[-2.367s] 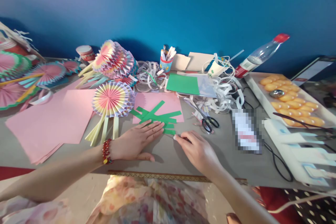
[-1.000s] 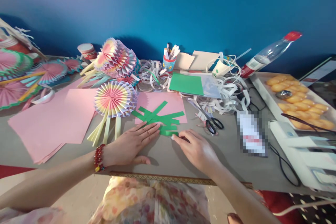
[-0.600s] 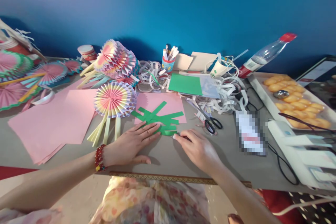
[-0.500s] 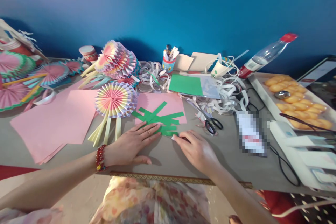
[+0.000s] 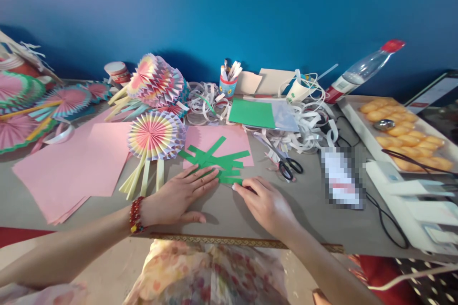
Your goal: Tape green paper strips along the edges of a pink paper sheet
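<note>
My left hand (image 5: pixel 182 194) lies flat, its fingertips over the near ends of green paper strips (image 5: pixel 234 157) and its thumb on the table. The strips lie crossed on and in front of a pink sheet (image 5: pixel 218 134). To their right, my right hand (image 5: pixel 268 205) is closed in a pinch low over the table. A small dark piece and a whitish tip show at its fingers; what it holds is mostly hidden. Close to the left hand rests a pleated paper fan flower (image 5: pixel 156 136) with pale yellow strips.
Scissors (image 5: pixel 285 167) lie right of the pink sheet. Behind are a green sheet (image 5: pixel 252 113), curled white paper strips (image 5: pixel 310 128) and a pen cup (image 5: pixel 228 87). Pink paper (image 5: pixel 77 167) is stacked left. A bottle (image 5: pixel 361 76), a tray of pastries (image 5: pixel 352 109) and a power strip (image 5: pixel 393 205) stand right.
The view has shifted very slightly. My left hand stays flat on the green strips, and my right hand keeps its pinch in almost the same place.
</note>
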The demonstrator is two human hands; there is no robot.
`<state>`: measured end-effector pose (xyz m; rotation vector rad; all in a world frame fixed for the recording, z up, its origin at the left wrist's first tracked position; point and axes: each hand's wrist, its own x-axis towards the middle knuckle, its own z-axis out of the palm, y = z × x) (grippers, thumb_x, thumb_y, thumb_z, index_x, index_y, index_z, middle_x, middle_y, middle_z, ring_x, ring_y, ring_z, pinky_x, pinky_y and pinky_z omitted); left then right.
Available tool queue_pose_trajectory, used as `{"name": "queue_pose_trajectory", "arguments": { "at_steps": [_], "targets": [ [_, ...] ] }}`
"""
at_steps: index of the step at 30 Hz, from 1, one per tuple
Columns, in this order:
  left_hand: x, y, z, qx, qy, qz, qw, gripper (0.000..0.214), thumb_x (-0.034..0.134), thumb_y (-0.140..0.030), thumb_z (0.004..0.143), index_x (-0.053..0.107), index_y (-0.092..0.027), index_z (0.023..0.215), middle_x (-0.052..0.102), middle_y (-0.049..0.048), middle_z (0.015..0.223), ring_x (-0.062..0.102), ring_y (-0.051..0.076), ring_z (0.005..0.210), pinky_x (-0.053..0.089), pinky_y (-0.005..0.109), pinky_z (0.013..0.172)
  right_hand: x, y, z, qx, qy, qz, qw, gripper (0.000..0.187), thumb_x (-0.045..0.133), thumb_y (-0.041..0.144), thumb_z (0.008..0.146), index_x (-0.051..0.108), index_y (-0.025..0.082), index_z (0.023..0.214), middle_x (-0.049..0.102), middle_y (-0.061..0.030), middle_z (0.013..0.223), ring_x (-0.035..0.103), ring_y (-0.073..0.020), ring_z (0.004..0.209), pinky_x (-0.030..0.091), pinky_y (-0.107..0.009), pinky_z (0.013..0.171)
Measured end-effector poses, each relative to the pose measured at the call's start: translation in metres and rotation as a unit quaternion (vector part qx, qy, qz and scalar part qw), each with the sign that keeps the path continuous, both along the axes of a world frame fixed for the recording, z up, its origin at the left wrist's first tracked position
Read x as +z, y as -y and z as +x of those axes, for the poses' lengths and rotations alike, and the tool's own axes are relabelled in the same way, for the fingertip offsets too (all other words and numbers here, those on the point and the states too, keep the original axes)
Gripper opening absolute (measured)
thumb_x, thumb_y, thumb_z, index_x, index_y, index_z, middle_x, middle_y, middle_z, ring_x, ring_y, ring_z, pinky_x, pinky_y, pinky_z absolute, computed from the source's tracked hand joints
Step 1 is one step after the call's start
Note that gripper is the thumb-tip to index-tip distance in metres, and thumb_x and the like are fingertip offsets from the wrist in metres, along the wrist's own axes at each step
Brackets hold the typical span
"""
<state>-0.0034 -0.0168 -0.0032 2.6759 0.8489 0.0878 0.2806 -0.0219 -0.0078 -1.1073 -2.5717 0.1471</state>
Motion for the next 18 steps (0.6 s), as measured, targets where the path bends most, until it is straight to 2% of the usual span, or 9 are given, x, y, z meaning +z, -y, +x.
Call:
{"name": "queue_pose_trajectory", "arguments": {
  "at_steps": [13, 18],
  "targets": [
    [-0.0007, 0.0005, -0.0006, 0.001, 0.007, -0.004, 1.000, 0.088, 0.042, -0.069, 0.092, 0.009, -0.021, 0.158, 0.013, 0.0097, 0.164, 0.014, 0.029, 0.151, 0.006, 0.047, 0.123, -0.0006, 0.0054, -0.0055, -0.011, -0.007, -0.004, 1.000, 0.028, 0.046, 0.013, 0.098, 0.070, 0.020, 0.111, 0.066, -0.0069, 0.090, 0.059, -0.0180, 0.083, 0.047, -0.029, 0.075],
    [-0.0011, 0.0008, -0.0013, 0.009, 0.025, -0.007, 1.000, 0.092, 0.043, -0.069, 0.092, 0.000, -0.021, 0.158, 0.014, 0.0110, 0.163, 0.015, 0.029, 0.150, 0.009, 0.048, 0.123, -0.0012, 0.0058, -0.0044, -0.017, -0.037, -0.020, 0.999, 0.029, 0.047, 0.013, 0.097, 0.069, 0.020, 0.112, 0.065, -0.0080, 0.093, 0.060, -0.0185, 0.086, 0.049, -0.029, 0.076]
  ]
}}
